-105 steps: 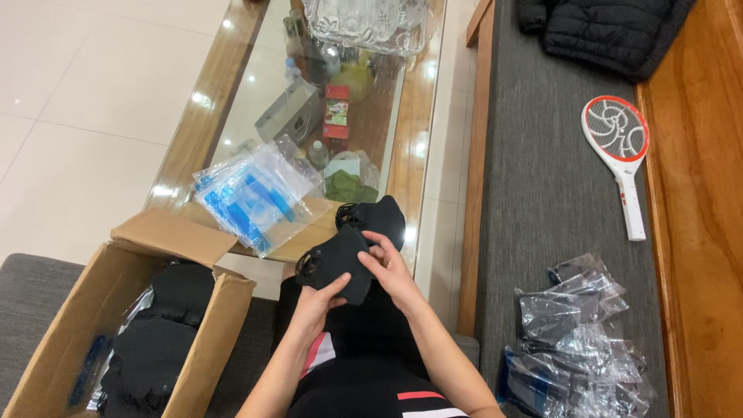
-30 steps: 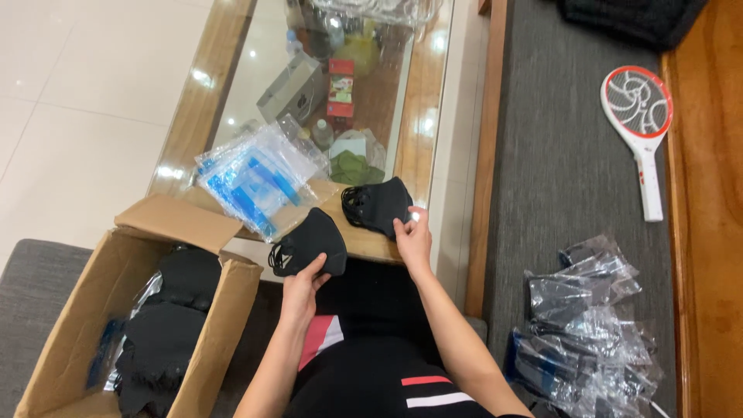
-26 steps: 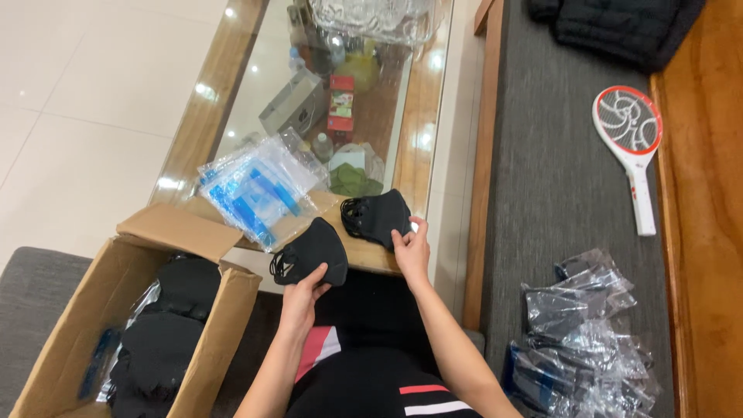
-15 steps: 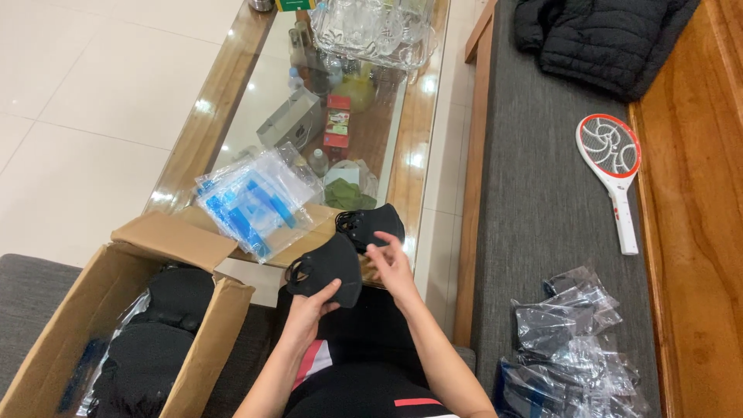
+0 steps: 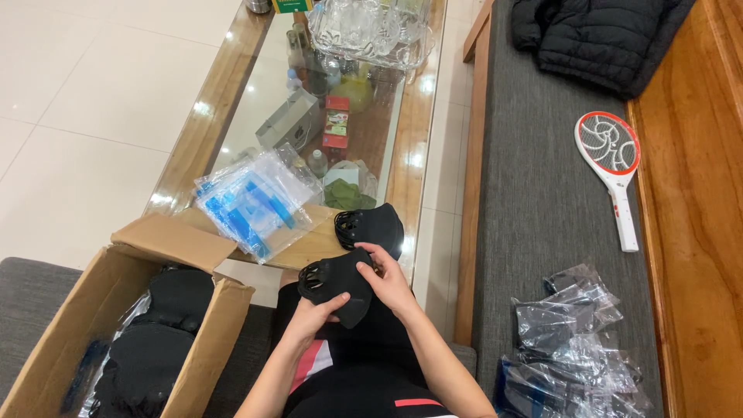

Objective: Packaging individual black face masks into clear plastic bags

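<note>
A black face mask [image 5: 338, 285] sits in both hands, just above the person's lap. It is soft cloth, folded into a curved shape, with a round vent with little holes on its left end. The left hand [image 5: 309, 319] grips it from below, with the thumb on its lower edge. The right hand [image 5: 388, 280] grips its right side, with the fingers curled over the top. A second black mask [image 5: 370, 227] lies flat on the near edge of the wooden table, just past the first one. It looks the same, with a round vent on its left end too. No hand touches it.
</note>
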